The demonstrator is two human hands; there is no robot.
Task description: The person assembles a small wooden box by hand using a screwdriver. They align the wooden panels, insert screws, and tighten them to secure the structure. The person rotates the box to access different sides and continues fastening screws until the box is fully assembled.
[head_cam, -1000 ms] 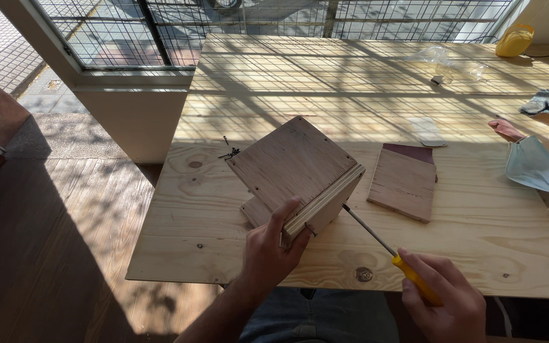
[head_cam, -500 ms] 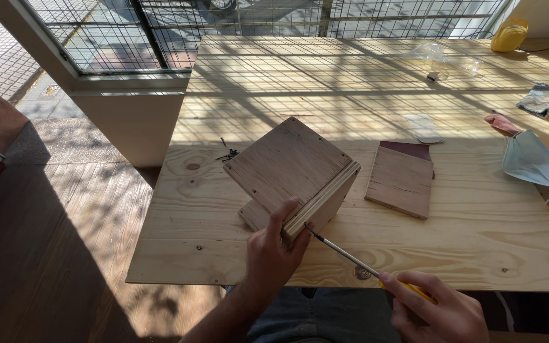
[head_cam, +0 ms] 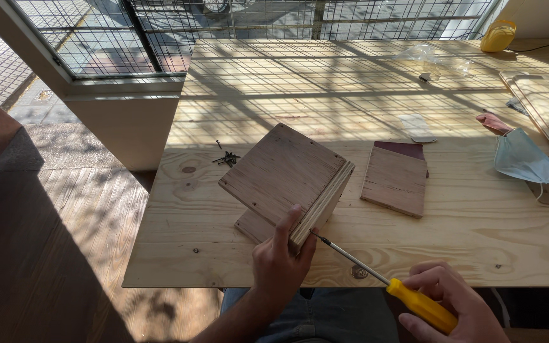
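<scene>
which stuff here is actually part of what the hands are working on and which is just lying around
In use:
- plywood box, gripped by the left hand
- yellow-handled screwdriver in the right hand, tip at the box edge
- loose screws
- spare wood panel

Lying about:
- blue face mask
- clear plastic bag
- yellow object

A wooden box (head_cam: 287, 181) is held tilted on a table (head_cam: 478, 235), with a screwdriver (head_cam: 389, 286) set against its near corner.

The box is gripped at its near edge by the left hand (head_cam: 281, 267); the screwdriver is held to the right of it by the right hand (head_cam: 452, 311). A flat board (head_cam: 395, 181) lies right of the box, a face mask (head_cam: 528, 162) farther right. Loose screws (head_cam: 227, 157) lie just left of the box. A window grille (head_cam: 255, 19) stands behind the table.
</scene>
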